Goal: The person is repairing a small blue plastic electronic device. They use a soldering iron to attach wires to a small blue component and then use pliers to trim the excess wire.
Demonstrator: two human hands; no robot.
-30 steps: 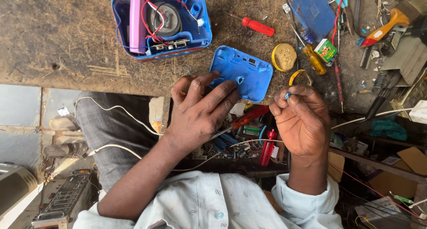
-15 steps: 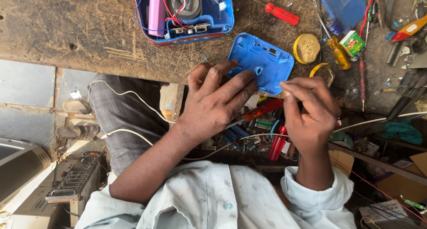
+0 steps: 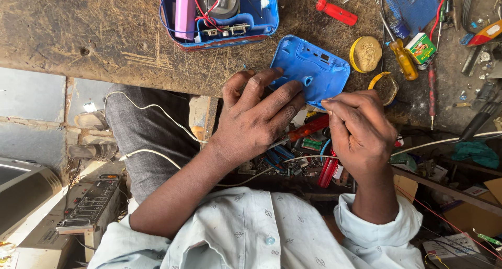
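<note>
Since the blue plastic cover (image 3: 311, 70) lying at the desk (image 3: 104, 33) edge looks thin, light and slightly flexible, the left hand (image 3: 256, 117) presses spread fingers on its near rim, its grip open, while the right hand (image 3: 361, 133) pinches something too small to make out.

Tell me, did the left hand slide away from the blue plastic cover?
No. The left hand stays on the near edge of the blue plastic cover, fingers spread as before; the whole view shifted, so only the camera moved.
</note>
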